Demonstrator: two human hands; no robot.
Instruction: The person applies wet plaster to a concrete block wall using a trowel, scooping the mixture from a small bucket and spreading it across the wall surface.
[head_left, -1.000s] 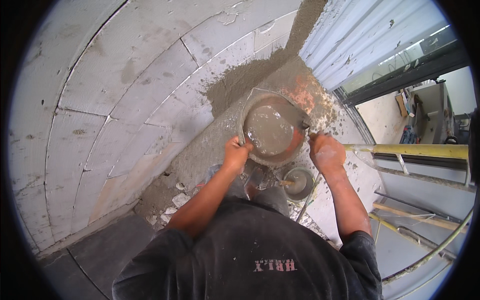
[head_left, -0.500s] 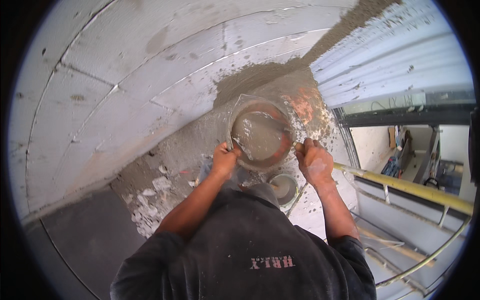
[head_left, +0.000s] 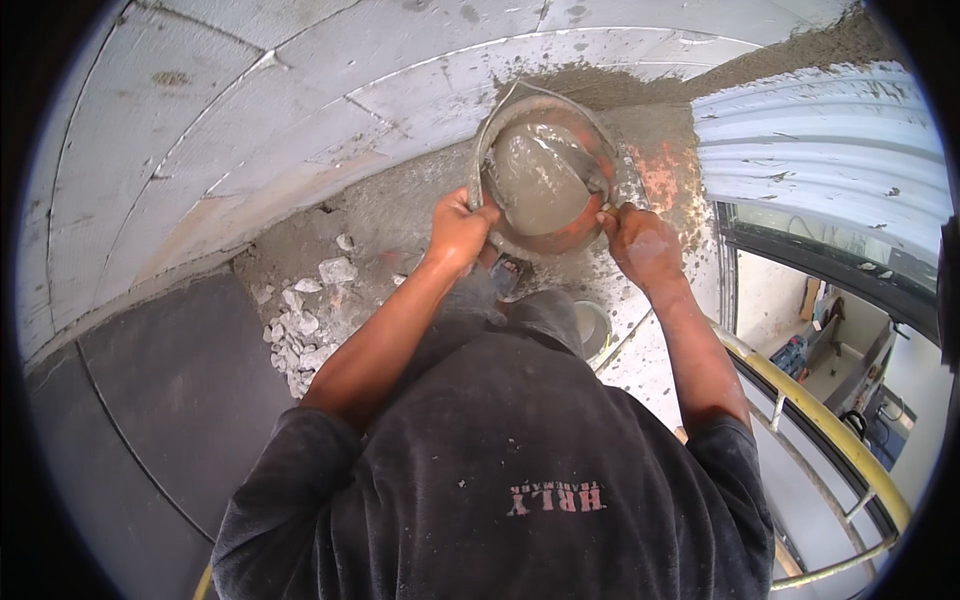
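Note:
A round bucket (head_left: 583, 236), orange under a coat of grey smears, stands in front of me with wet mortar (head_left: 540, 190) inside. My left hand (head_left: 458, 235) is closed on the near left part of its rim. At the right side of the rim, my right hand (head_left: 643, 246) grips the handle of a trowel. The mortar-covered trowel blade (head_left: 572, 155) reaches into the bucket, partly sunk in the mortar, so its full outline is hidden.
Broken rubble (head_left: 305, 325) lies left of my legs, beside dark grey panels (head_left: 180, 390). A smaller pail (head_left: 598, 335) stands close by my right leg. Pale block wall (head_left: 330, 110) rises ahead. On the right are a white corrugated sheet (head_left: 820, 150), a window frame and a yellow rail (head_left: 850, 440).
My view has shifted, so the bucket and both hands appear higher and further right. The trowel has moved within the mortar, and the bucket looks tipped more toward me.

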